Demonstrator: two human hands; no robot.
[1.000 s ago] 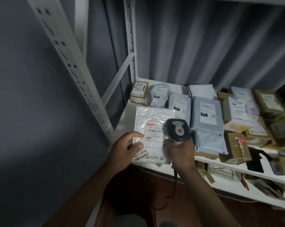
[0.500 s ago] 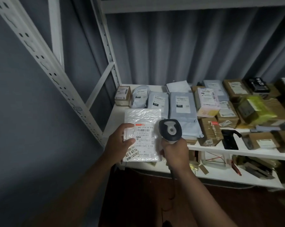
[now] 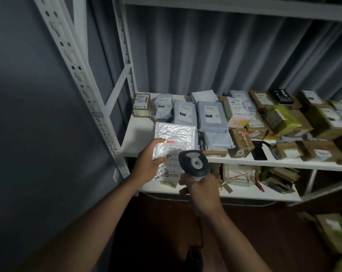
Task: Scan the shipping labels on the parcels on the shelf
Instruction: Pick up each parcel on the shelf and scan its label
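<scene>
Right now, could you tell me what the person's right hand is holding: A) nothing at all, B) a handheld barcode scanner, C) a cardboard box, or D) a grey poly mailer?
B: the right hand grips the handle of the handheld barcode scanner, whose head sits over the label of the white bubble mailer that the left hand steadies.

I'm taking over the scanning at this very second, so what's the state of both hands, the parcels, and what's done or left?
Left hand: fingers spread on the white bubble mailer, steadying it at the front left of the shelf.
Right hand: grips the barcode scanner, its head over the mailer's shipping label.
Done: nothing confirms a completed scan.
Left: the grey poly bags and cardboard boxes to the right, labels facing up.
</scene>
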